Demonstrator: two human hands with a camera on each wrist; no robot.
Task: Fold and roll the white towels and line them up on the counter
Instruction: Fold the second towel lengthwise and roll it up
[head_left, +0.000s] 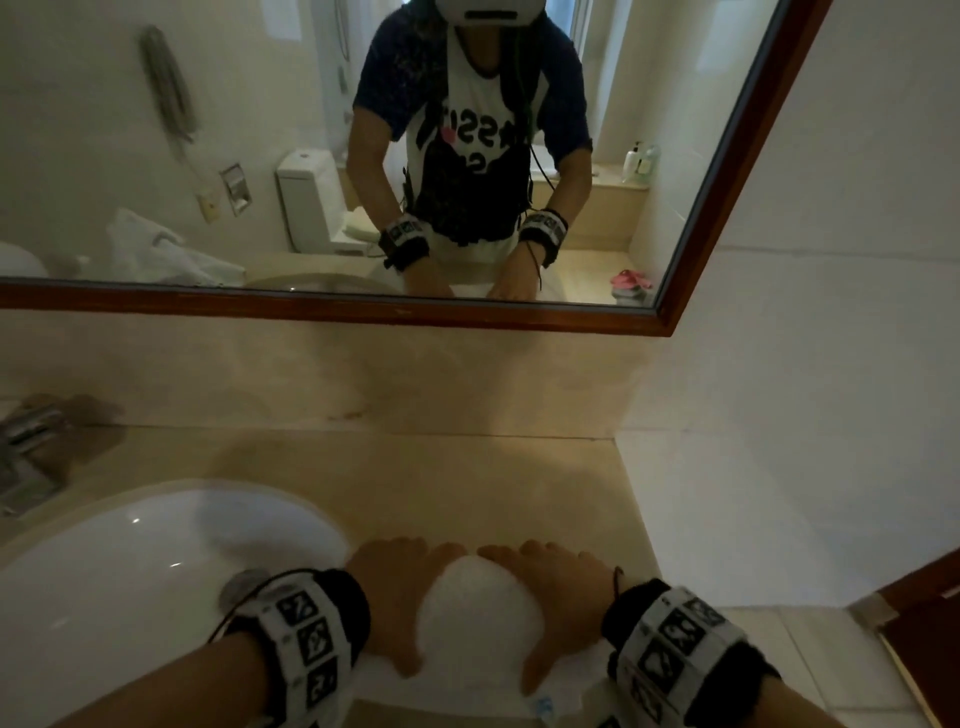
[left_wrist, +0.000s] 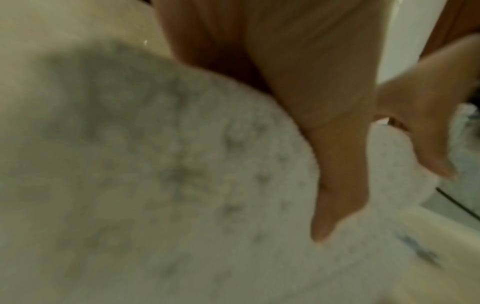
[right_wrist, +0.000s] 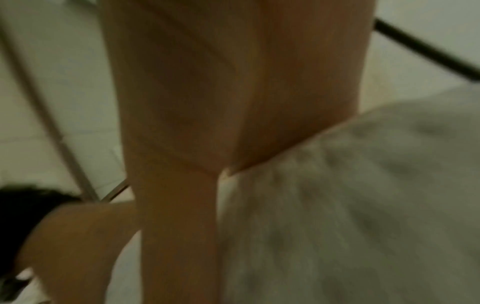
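Note:
One white towel (head_left: 475, 618), partly rolled into a thick roll, lies at the near edge of the beige counter (head_left: 467, 483). My left hand (head_left: 395, 597) wraps the roll's left part and my right hand (head_left: 550, 597) its right part. On both, the fingers curl over the far side and the thumbs lie on the near side. An unrolled flap with a small blue label (head_left: 544, 705) spreads toward me. In the left wrist view the thumb (left_wrist: 337, 164) presses into the towel (left_wrist: 182, 164). The right wrist view shows my right hand (right_wrist: 207, 102) against the towel (right_wrist: 363, 205).
A white sink basin (head_left: 130, 571) sits left of the towel, with a chrome faucet (head_left: 26, 457) behind it. A wood-framed mirror (head_left: 727, 156) hangs on the wall behind the counter. A tiled wall bounds the counter on the right, and a brown door (head_left: 924, 623) stands at the lower right.

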